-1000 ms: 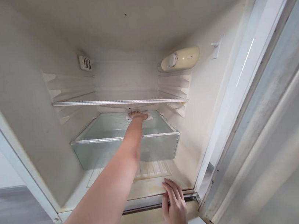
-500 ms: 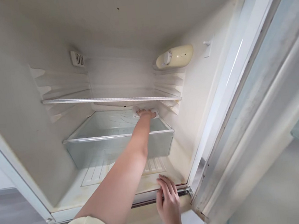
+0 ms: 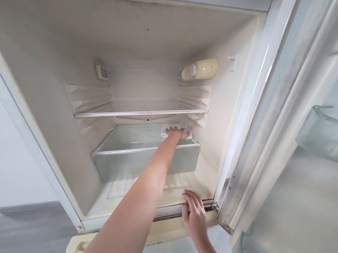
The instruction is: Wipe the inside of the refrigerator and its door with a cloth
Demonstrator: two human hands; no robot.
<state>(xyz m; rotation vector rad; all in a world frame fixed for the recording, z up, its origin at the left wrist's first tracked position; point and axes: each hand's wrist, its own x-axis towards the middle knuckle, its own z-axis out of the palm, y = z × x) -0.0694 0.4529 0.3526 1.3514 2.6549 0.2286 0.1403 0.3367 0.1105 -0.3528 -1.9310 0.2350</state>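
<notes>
My left arm reaches deep into an open, bare fridge. My left hand (image 3: 176, 133) presses a white cloth (image 3: 166, 130) onto the back right part of the glass cover (image 3: 132, 135) over the clear crisper drawer (image 3: 121, 166); its fingers are curled over the cloth. My right hand (image 3: 195, 215) lies flat with fingers spread on the fridge's stained front sill (image 3: 131, 215), holding nothing. A glass shelf (image 3: 129, 114) sits just above the left hand.
The fridge door (image 3: 298, 133) stands open at right with clear door bins (image 3: 334, 141). A cream lamp and dial housing (image 3: 200, 69) is on the right inner wall, a small vent (image 3: 103, 72) on the back wall. Grey floor (image 3: 22, 247) lies at the left.
My left hand has slid the cloth to the right along the back of the glass cover. My right hand stays on the sill. The view has shifted.
</notes>
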